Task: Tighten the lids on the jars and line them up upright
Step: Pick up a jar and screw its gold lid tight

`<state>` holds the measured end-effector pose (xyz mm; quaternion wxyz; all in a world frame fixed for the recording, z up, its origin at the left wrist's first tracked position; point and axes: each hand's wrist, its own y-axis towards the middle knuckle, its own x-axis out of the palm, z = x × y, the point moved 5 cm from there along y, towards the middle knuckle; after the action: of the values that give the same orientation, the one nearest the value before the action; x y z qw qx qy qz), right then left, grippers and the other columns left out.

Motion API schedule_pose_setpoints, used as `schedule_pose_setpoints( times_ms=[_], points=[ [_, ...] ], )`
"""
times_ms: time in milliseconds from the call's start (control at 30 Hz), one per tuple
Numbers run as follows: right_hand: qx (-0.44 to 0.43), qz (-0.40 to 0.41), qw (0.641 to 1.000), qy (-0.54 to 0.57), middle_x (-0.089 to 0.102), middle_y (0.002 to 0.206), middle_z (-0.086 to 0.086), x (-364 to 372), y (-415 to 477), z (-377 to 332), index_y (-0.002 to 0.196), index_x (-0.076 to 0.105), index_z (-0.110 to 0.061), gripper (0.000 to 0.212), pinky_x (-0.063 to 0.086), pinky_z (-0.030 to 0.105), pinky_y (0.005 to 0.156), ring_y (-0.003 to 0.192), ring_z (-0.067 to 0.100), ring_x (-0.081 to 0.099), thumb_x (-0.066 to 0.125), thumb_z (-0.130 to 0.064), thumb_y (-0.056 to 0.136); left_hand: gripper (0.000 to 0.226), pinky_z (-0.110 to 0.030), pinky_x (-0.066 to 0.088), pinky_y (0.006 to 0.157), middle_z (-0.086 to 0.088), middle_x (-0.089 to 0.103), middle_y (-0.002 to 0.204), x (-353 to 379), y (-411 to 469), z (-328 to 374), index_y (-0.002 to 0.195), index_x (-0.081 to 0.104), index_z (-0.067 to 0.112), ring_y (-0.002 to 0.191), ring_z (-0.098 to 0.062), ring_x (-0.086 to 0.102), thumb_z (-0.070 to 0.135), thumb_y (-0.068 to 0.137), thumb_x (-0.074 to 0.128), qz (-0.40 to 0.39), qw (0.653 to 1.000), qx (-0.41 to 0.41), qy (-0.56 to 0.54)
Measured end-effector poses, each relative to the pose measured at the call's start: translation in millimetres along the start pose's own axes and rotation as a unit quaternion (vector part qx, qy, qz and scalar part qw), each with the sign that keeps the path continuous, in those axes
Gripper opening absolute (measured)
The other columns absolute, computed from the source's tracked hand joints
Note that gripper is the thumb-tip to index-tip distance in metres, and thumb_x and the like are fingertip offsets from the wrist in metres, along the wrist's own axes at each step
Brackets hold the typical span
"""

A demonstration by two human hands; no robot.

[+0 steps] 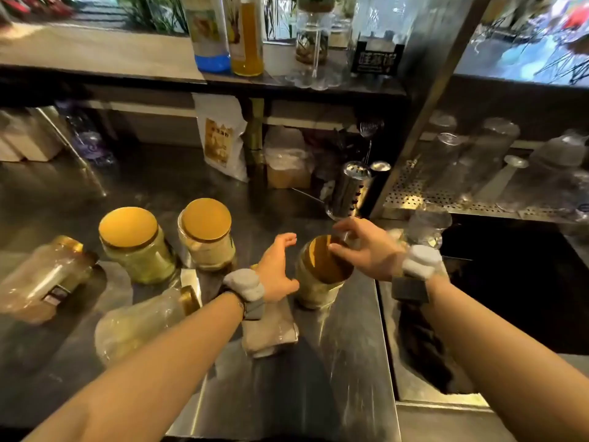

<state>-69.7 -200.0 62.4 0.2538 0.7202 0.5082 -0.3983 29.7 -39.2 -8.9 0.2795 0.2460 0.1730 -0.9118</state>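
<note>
Two hands (277,269) (366,250) flanking tilted jar (318,282)

Gold lids (128,227) top pale jars (140,260); grey steel counter (347,362).

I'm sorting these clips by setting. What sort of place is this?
Probably a drinks bar or café prep counter: a stainless steel worktop, syrup bottles on the shelf above, upturned glasses on a perforated drain rack, and a sunken sink to the right.
</note>
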Motion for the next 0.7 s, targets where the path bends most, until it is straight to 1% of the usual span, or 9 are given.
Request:
schedule_pose_setpoints(
  times_ms=[67,100,200,267,333,433,567,600,700],
  points=[
    [-0.001,-0.025,0.999,-0.041,0.052,0.131,0.002,5.4,1.4,1.1,0.135,0.046,-0.024,0.07,0.04,0.022,0.087,0.113,0.012,0.05,0.065,-0.061,0.078,0.104,-0.038,0.036,0.111,0.0,0.023,0.157,6.6,2.1,-1.9,0.15,0.012,0.021,0.139,-0.026,0.032,0.012,0.071,0.08,-0.039,0.999,-0.012,0.03],
    [0.006,-0.041,0.998,-0.051,0.048,0.135,0.002,9.3,1.1,1.8,0.139,0.043,-0.026,0.08,0.041,0.025,0.092,0.119,0.016,0.048,0.065,-0.067,0.074,0.109,-0.038,0.034,0.111,0.0,0.019,0.158,9.0,2.9,-4.5,0.15,0.008,0.023,0.141,-0.026,0.028,0.013,0.07,0.081,-0.054,0.998,-0.025,0.028],
    [0.021,-0.107,0.99,-0.084,0.036,0.145,0.003,22.6,3.5,2.2,0.147,0.028,-0.029,0.105,0.041,0.04,0.106,0.131,0.024,0.039,0.068,-0.076,0.062,0.116,-0.042,0.035,0.112,-0.002,0.018,0.158,15.4,9.0,-7.1,0.151,0.003,0.026,0.142,-0.027,0.028,0.013,0.069,0.083,-0.063,0.997,-0.051,0.003],
    [0.024,-0.146,0.982,-0.117,0.03,0.148,0.002,27.3,6.0,4.4,0.148,0.018,-0.032,0.114,0.041,0.045,0.106,0.133,0.027,0.034,0.069,-0.077,0.057,0.113,-0.042,0.038,0.11,-0.003,0.023,0.156,17.9,12.0,-4.9,0.15,0.001,0.028,0.139,-0.028,0.033,0.013,0.071,0.08,-0.058,0.997,-0.056,0.016],
    [0.011,-0.153,0.975,-0.159,0.03,0.145,0.002,30.4,6.8,3.2,0.148,0.014,-0.033,0.116,0.043,0.046,0.103,0.131,0.028,0.033,0.069,-0.078,0.055,0.107,-0.04,0.039,0.11,-0.004,0.028,0.154,19.4,15.1,-5.5,0.15,0.002,0.026,0.137,-0.027,0.037,0.013,0.075,0.077,-0.057,0.996,-0.055,0.048],
    [-0.023,-0.147,0.97,-0.194,0.032,0.139,0.004,30.7,10.8,-1.6,0.147,0.017,-0.03,0.114,0.045,0.044,0.1,0.127,0.027,0.035,0.07,-0.074,0.057,0.099,-0.034,0.037,0.109,-0.006,0.033,0.149,22.7,17.5,-5.0,0.15,0.005,0.016,0.134,-0.024,0.04,0.022,0.08,0.074,-0.08,0.991,-0.053,0.097],
    [-0.058,-0.173,0.959,-0.216,0.032,0.14,0.004,31.9,20.1,-7.5,0.148,0.017,-0.028,0.112,0.044,0.04,0.101,0.128,0.026,0.033,0.074,-0.066,0.06,0.075,-0.021,0.031,0.102,-0.01,0.037,0.146,25.1,15.1,-7.1,0.147,0.017,0.009,0.134,-0.024,0.04,0.018,0.089,0.064,-0.094,0.987,-0.073,0.104],
    [-0.064,-0.181,0.956,-0.22,0.032,0.14,0.004,32.7,22.6,-8.4,0.148,0.017,-0.028,0.111,0.045,0.04,0.099,0.128,0.026,0.033,0.075,-0.065,0.061,0.074,-0.021,0.031,0.101,-0.011,0.038,0.145,25.4,13.8,-7.4,0.146,0.021,0.009,0.133,-0.024,0.04,0.017,0.087,0.066,-0.092,0.989,-0.074,0.087],
    [-0.086,-0.196,0.946,-0.242,0.035,0.137,0.003,37.4,29.0,-10.6,0.146,0.019,-0.029,0.109,0.048,0.04,0.096,0.124,0.026,0.036,0.074,-0.065,0.059,0.088,-0.027,0.042,0.096,-0.01,0.054,0.133,23.1,8.5,-6.1,0.139,0.039,0.013,0.122,-0.026,0.053,0.015,0.064,0.086,-0.059,0.996,-0.054,-0.029]
  ],
)
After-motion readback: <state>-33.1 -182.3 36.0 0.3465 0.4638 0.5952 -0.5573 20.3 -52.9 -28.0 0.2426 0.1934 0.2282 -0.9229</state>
